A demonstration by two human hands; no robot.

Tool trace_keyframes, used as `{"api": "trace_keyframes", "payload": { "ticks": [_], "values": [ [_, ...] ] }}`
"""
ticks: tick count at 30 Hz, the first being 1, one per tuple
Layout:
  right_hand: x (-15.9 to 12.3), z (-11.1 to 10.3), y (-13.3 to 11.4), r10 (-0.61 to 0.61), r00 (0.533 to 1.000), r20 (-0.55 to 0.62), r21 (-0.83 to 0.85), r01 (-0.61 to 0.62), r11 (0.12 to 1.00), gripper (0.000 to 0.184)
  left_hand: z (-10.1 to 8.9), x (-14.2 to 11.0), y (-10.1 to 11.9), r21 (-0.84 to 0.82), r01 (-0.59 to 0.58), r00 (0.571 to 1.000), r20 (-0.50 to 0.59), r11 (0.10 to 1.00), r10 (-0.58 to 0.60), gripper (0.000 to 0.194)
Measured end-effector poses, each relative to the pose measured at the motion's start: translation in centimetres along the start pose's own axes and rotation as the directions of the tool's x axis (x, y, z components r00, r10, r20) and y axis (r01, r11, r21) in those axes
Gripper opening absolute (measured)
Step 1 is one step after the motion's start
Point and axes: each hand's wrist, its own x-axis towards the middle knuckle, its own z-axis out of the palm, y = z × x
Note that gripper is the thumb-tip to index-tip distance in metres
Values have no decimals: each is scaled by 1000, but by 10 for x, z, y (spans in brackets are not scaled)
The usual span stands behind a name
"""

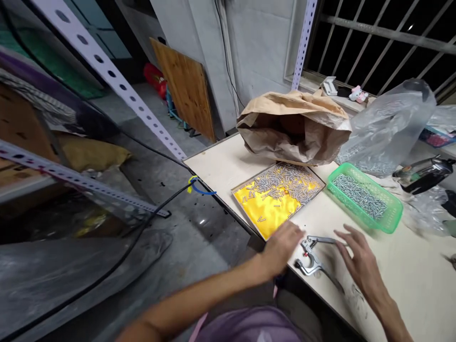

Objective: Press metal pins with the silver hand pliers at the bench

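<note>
Curling beside the yellow tray [251, 208], the left hand [280, 248] shows blurred fingers whose hold I can't tell, then come the pliers [318, 267] on the table [415, 270], head leftward, long axis slanting down rightward, then the right hand [362, 263], fingers spread at the upper handle's tip, contact unclear.

You are in what looks like a small workshop: pliers [312, 270] lie between your left hand [284, 246] and right hand [362, 266]; beyond them sit a tray [265, 222] and basket [394, 219] of small metal pins [359, 195].
</note>
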Motion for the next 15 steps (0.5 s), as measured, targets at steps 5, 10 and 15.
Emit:
{"api": "trace_keyframes", "payload": {
  "ticks": [5, 10, 15],
  "values": [
    [-59, 6, -13, 118, 993, 5, 40, -118, 992, 28, -24, 24, -79, 257, 223, 961, 106, 940, -256, 26],
    [-80, 23, -30, 164, 986, -7, 62, -164, 985, 28, -14, 39, -95, 327, 122, 935, 280, 937, -219, 25],
    [-79, 34, -40, 166, 985, 56, 58, -169, 984, 30, -21, 40, -94, 329, 56, 907, 379, 943, -186, 23]
  ]
}}
